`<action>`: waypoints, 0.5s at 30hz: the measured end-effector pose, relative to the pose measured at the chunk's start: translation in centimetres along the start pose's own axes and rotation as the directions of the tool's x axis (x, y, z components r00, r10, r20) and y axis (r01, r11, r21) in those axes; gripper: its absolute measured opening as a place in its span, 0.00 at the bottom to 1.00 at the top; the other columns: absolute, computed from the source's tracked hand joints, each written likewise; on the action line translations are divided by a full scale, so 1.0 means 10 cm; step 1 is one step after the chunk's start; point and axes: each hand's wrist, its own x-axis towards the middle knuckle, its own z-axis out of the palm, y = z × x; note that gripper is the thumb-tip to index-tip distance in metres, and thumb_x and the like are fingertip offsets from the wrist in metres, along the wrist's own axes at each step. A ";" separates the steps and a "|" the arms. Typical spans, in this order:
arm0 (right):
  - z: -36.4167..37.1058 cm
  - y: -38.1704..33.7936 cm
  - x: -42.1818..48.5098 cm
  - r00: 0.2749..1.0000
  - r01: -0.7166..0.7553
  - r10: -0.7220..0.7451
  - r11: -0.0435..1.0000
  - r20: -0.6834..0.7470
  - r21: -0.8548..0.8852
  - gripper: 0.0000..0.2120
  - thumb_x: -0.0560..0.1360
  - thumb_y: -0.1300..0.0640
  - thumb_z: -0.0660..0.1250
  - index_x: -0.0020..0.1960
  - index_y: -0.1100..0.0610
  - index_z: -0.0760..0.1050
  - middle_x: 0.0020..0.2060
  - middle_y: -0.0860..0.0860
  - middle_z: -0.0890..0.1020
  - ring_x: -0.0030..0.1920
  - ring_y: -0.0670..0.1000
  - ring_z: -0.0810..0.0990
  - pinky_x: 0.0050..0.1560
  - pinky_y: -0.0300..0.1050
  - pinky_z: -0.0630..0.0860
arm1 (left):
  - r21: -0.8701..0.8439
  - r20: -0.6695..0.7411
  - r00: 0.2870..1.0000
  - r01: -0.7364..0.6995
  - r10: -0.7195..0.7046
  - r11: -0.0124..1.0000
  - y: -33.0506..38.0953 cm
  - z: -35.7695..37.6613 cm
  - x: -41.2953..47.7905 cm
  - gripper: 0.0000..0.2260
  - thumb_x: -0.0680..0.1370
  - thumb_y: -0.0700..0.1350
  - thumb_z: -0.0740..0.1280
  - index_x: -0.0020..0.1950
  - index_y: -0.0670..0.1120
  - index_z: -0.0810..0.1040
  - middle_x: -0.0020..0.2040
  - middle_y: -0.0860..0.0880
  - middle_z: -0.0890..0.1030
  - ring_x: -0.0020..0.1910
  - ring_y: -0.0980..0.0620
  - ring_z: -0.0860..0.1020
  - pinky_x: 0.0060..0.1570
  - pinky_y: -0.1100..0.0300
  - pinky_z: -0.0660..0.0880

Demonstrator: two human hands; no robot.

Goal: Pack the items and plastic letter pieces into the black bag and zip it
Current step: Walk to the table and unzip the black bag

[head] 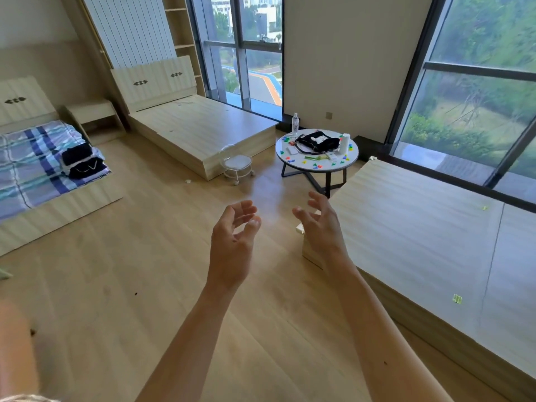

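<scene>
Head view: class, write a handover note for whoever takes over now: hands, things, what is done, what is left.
Left hand and right hand: both open, empty, held over the floor, far from the table.
Bag lies on the table; letters scattered around it, with a white tube.
Done: little, if anything; letters are out.
Left: walk over, pack everything, zip the bag.

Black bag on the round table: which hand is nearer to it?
Right. The right hand hovers short of the black bag, almost in line; the left hand is further left. Neither touches it.
</scene>
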 end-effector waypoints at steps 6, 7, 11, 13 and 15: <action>0.20 -0.02 0.75 1.000 -0.009 0.009 1.000 0.009 -0.002 0.27 0.80 0.53 0.68 0.76 0.54 0.66 0.68 0.54 0.74 0.56 0.48 0.78 0.53 0.44 0.74 | -0.042 0.001 0.999 0.037 -0.037 0.998 -0.12 0.19 0.72 0.11 0.79 0.45 0.65 0.61 0.50 0.78 0.55 0.52 0.83 0.57 0.55 0.80 0.57 0.54 0.78; 0.24 -0.01 0.86 1.000 -0.007 0.007 1.000 0.005 -0.001 0.27 0.80 0.53 0.68 0.76 0.54 0.66 0.68 0.54 0.74 0.56 0.48 0.78 0.52 0.43 0.74 | -0.048 0.008 0.999 0.040 -0.040 0.998 -0.16 0.20 0.83 0.11 0.79 0.46 0.65 0.60 0.50 0.78 0.55 0.53 0.83 0.57 0.55 0.80 0.58 0.53 0.78; 0.51 0.07 1.36 0.999 -0.051 0.052 0.998 0.018 -0.024 0.26 0.80 0.53 0.68 0.76 0.53 0.66 0.68 0.53 0.75 0.56 0.48 0.78 0.46 0.37 0.73 | -0.075 0.035 0.996 0.078 -0.076 0.994 -0.41 0.20 1.41 0.12 0.78 0.47 0.64 0.60 0.49 0.78 0.55 0.52 0.83 0.57 0.53 0.80 0.59 0.50 0.78; 0.69 0.10 1.66 0.999 -0.053 0.053 0.998 0.001 -0.036 0.26 0.80 0.53 0.68 0.76 0.53 0.66 0.67 0.53 0.75 0.52 0.45 0.78 0.43 0.33 0.71 | -0.094 0.058 0.995 0.089 -0.084 0.992 -0.56 0.20 1.75 0.13 0.76 0.48 0.64 0.60 0.49 0.78 0.55 0.51 0.83 0.57 0.52 0.80 0.59 0.51 0.78; 0.86 0.11 1.98 0.998 -0.059 0.058 0.998 -0.031 -0.036 0.25 0.80 0.53 0.68 0.76 0.52 0.67 0.67 0.52 0.75 0.51 0.43 0.77 0.44 0.33 0.70 | -0.100 0.099 0.991 0.096 -0.086 0.990 -0.70 0.20 2.12 0.13 0.76 0.48 0.64 0.60 0.49 0.78 0.55 0.50 0.83 0.57 0.53 0.81 0.58 0.51 0.79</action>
